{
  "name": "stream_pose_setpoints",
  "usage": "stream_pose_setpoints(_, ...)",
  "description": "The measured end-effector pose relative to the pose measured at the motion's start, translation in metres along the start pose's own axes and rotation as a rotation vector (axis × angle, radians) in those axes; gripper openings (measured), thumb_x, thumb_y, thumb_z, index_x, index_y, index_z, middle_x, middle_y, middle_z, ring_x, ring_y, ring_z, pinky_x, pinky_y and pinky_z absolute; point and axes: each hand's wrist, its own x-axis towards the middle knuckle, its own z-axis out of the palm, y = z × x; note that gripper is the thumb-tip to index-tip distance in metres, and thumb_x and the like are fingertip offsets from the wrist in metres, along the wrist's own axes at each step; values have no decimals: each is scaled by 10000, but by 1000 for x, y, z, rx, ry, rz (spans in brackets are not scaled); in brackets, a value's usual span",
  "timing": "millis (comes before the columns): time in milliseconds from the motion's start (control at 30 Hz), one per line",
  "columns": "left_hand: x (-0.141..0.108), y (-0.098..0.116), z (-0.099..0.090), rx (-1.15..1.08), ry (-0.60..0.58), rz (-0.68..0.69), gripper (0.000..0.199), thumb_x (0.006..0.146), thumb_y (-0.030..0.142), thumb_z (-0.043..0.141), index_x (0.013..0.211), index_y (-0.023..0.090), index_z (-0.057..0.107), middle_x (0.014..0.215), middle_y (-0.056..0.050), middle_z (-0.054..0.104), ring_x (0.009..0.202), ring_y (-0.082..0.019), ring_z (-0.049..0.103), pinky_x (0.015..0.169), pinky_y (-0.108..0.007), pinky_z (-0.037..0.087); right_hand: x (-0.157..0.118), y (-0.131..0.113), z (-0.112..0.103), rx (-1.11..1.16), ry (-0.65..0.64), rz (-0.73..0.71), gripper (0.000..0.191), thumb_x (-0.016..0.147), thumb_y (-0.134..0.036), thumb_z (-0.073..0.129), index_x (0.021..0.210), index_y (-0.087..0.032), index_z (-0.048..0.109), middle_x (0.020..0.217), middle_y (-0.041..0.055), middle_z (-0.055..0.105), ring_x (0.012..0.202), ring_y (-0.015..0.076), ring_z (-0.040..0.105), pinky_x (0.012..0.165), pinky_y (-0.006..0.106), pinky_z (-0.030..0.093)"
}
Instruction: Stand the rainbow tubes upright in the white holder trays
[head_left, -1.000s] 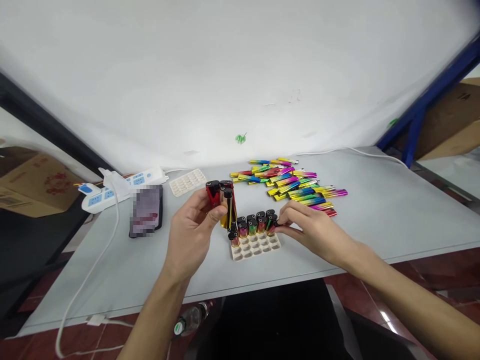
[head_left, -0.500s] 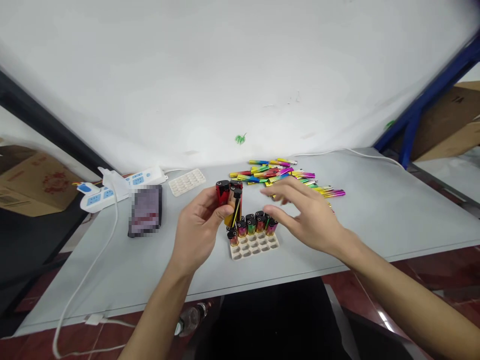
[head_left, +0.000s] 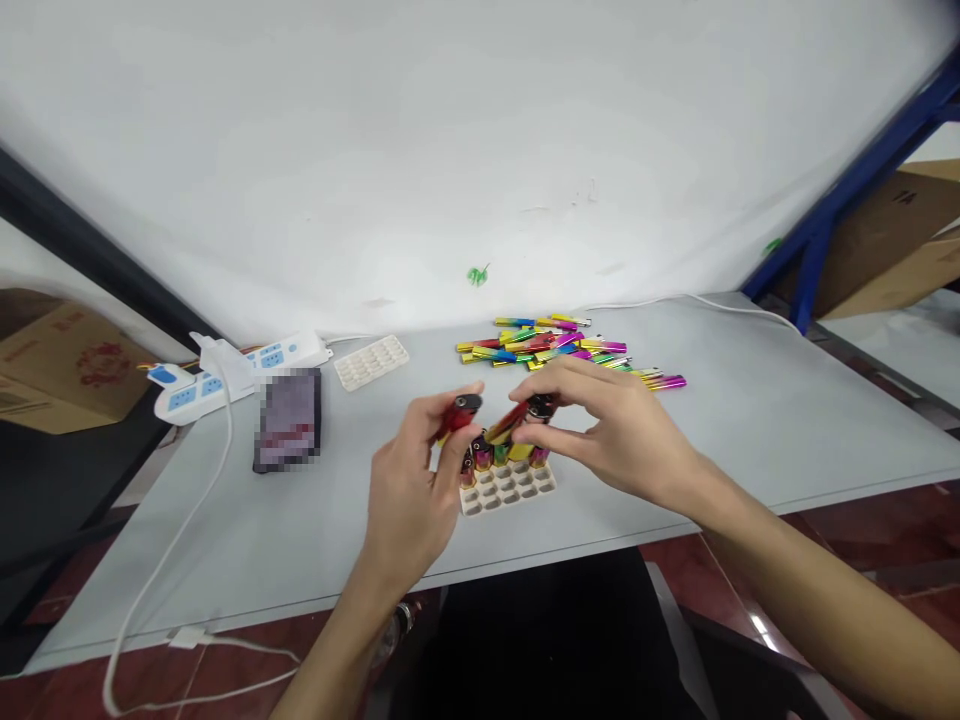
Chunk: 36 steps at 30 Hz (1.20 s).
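Note:
My left hand [head_left: 409, 490] holds a red lighter [head_left: 456, 414] with a black cap, tilted over the cream slotted tray [head_left: 510, 488]. My right hand [head_left: 607, 435] has come across and pinches another lighter [head_left: 529, 412] with a black cap between thumb and fingers, just above the tray. A row of several shiny lighters [head_left: 491, 455] stands upright in the tray's far slots; the near slots are bare. A pile of rainbow-coloured lighters [head_left: 555, 345] lies on the grey table [head_left: 750, 420] behind my right hand.
A second cream tray [head_left: 371, 361] lies at the back left beside a white and blue power strip [head_left: 232, 375] and a dark phone [head_left: 289, 418]. A white cable [head_left: 172, 560] runs off the table's front. Cardboard boxes [head_left: 71, 360] stand at both sides.
My right hand left the tray's right end, swung over the pile and came back to take a lighter from my left hand. My left hand tipped its lighters down toward the tray.

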Motion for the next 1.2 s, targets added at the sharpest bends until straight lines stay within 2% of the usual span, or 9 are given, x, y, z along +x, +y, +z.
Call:
stream_pose_setpoints(100,-11,-1,-6,85,111,66,168,946,312,628,1111,293,654,1172,-32,626,1141,-205,576,960,-345,474,-15,3,-4,-62,-119,-61,220,945,-275,636,1160,-240,667,1081,49,726,978,191,681,857,332,564)
stream_pose_setpoints(200,-21,0,-7,209,86,129,177,919,287,666,1095,308,676,1026,-18,622,1027,-204,548,894,-338,467,-24,6,0,-84,-216,-75,234,977,-216,573,1200,-230,643,1099,64,712,991,190,666,845,327,558)
stream_pose_setpoints(367,-32,-8,7,224,25,231,416,907,182,667,1290,318,580,1028,-9,657,954,-190,542,850,-329,473,-28,2,14,-147,-314,-50,200,965,-111,533,1110,-198,641,960,71,688,892,194,627,717,298,541)
stream_pose_setpoints(500,-35,-25,19,331,73,365,409,881,97,675,1237,292,625,1001,-13,691,954,-190,545,865,-331,469,-28,-5,22,-255,-381,-42,269,887,14,543,1048,-176,644,981,87,666,903,205,604,726,312,542)
stream_pose_setpoints(600,-37,-38,25,410,105,435,384,853,109,721,1193,275,657,952,-14,721,959,-202,558,876,-343,468,-27,-9,26,-341,-429,10,302,820,77,555,1001,-145,653,1026,106,632,853,197,599,666,299,537)
stream_pose_setpoints(700,-39,-49,28,468,127,492,349,856,152,735,1173,284,671,914,-7,743,959,-221,578,884,-373,459,-25,-10,28,-368,-429,29,312,803,89,550,981,-145,657,998,97,619,829,191,595,630,284,516)
stream_pose_setpoints(867,-40,-60,31,571,180,565,301,856,186,744,1140,272,696,897,-21,746,966,-236,579,873,-381,447,-25,-6,27,-322,-370,20,219,878,11,552,973,-171,629,888,65,628,820,193,578,659,294,481)
stream_pose_setpoints(1000,-39,-62,29,594,191,539,299,853,201,750,1139,278,709,944,-42,731,970,-235,572,888,-383,451,-27,-4,26,-316,-320,23,170,909,-29,549,934,-186,609,844,52,630,787,187,549,632,287,442)
stream_pose_setpoints(1200,-35,-58,27,556,188,516,281,846,179,749,1111,265,709,1098,-82,693,1043,-250,587,895,-396,477,-24,-7,25,-425,-398,19,251,858,54,532,907,-163,649,916,93,645,872,218,564,627,297,480)
